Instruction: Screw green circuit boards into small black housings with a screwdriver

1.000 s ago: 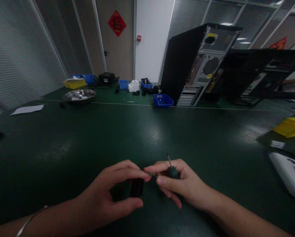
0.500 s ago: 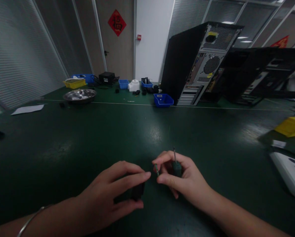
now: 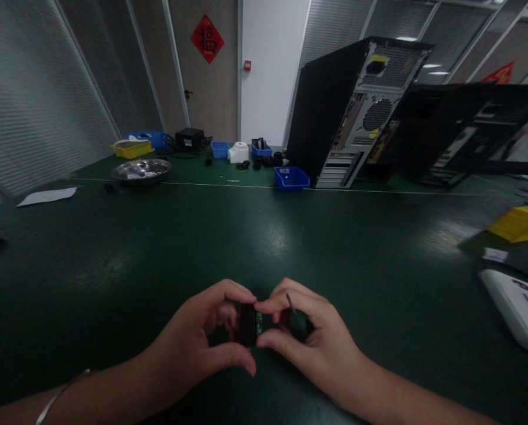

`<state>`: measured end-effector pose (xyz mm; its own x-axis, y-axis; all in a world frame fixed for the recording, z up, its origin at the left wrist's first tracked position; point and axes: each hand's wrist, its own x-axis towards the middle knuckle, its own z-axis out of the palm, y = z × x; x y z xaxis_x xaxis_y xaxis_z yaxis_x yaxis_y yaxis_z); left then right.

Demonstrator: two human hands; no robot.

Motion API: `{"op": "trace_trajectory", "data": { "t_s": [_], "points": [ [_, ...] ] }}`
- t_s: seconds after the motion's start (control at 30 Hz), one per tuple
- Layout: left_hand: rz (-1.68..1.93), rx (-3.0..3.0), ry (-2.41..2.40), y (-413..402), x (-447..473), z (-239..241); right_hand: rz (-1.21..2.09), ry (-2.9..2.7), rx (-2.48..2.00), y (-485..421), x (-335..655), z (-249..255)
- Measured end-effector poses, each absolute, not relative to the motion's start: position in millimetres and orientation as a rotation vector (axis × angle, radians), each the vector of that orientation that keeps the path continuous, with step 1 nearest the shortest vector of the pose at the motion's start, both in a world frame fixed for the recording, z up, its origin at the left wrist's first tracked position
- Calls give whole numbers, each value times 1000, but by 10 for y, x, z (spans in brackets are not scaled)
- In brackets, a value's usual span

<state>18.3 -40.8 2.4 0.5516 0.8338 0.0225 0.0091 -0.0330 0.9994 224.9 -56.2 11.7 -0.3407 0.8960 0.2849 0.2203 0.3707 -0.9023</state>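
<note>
Between the fingers of my left hand point(image 3: 215, 330) is a small black plastic housing point(image 3: 248, 324), held upright over the table. My right hand point(image 3: 305, 327) pinches a small green circuit board point(image 3: 259, 323) by its edges with thumb and forefinger. The board lies right against the right side of the housing; whether it sits inside cannot be made out. Tucked in the palm of that same hand is a screwdriver point(image 3: 298, 323) with a dark green handle, its thin metal shaft pointing up.
On the green table point(image 3: 157, 248) stand a metal bowl point(image 3: 140, 170), a blue bin point(image 3: 291, 178) and a black computer tower point(image 3: 334, 112) toward the back. To the right are a yellow bin point(image 3: 518, 224) and a white device point(image 3: 514, 307). Paper point(image 3: 46, 196) lies at left.
My hands have come together. The circuit board, apart from the black housing before, now meets its right side. The screwdriver has tilted in my right palm.
</note>
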Motion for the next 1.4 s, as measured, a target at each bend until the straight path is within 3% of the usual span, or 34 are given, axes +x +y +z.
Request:
{"op": "trace_trajectory", "data": {
  "t_s": [0.33,1.4],
  "points": [
    [726,1214,743,-387,240,55,857,-1901,-940,-575,2229,67],
    [739,1209,809,-371,236,102,643,-2113,-955,-641,2225,51]
  ]
}}
